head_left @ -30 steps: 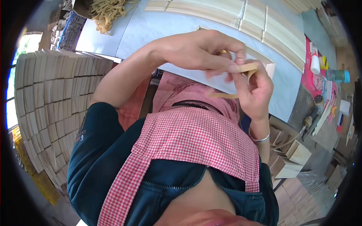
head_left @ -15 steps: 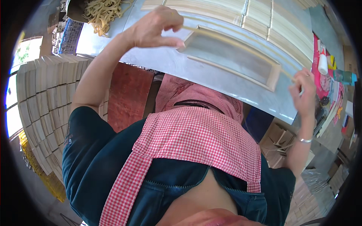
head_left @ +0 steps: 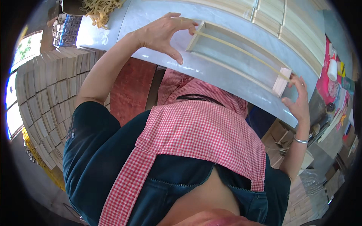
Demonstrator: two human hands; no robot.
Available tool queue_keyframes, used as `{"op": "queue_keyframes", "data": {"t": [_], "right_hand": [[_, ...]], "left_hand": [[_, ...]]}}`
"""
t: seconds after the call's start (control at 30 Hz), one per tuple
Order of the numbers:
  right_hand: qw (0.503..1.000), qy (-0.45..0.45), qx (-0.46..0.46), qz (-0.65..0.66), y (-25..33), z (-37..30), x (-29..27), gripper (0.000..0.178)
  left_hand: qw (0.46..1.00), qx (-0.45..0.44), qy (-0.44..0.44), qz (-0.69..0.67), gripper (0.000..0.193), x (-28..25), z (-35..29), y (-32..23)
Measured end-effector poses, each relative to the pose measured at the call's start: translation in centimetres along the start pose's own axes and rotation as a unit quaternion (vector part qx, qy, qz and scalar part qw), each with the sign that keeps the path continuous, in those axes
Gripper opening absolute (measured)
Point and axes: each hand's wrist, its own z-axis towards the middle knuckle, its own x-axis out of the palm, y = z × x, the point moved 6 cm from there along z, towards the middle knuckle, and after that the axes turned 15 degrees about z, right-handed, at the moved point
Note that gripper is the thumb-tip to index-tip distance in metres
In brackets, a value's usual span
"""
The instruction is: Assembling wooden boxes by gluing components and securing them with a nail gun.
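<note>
A pale wooden rectangular frame [head_left: 282,82] lies near the table's front edge, with the tabletop visible through it. Over its length runs a thin yellowish rubber band [head_left: 241,49], stretched between my two hands. My left hand [head_left: 164,34] has the band hooked on its fingertips at the frame's left end, thumb spread away from them. At the right end, the curled fingers of my right hand [head_left: 298,96] hold the other end of the band, close beside the frame's end piece. Whether the band touches the wood along its middle, I cannot tell.
Long pale wooden strips [head_left: 264,23] lie in bundles along the table's far side. A heap of rubber bands [head_left: 101,13] sits at the far left. To the right are a white bottle [head_left: 332,69] and small items on red material. Stacked wooden pieces [head_left: 49,98] rise at the left.
Both hands have come down toward the frame with the stretched band, the left shifting right and nearer. The band's two separate strands now look like one line across the frame.
</note>
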Motion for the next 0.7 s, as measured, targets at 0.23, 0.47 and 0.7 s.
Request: {"op": "queue_keyframes", "data": {"t": [0.23, 0.47, 0.7], "right_hand": [[0.998, 0.004, 0.018, -0.054, 1.7, -0.3, 1.4, 0.067], [0.995, -0.056, -0.018, -0.083, 1.5, -1.0, 2.2, 0.061], [0.981, -0.131, -0.104, -0.102, 0.9, -3.0, 3.7, 0.033]], "left_hand": [[0.998, -0.014, -0.037, 0.048, 0.081, 1.3, -0.1, -0.6], [0.998, -0.055, 0.003, 0.026, 0.067, 1.3, 0.5, -1.7], [0.986, -0.060, -0.153, -0.033, 0.034, 2.6, -1.9, -3.1]]}}
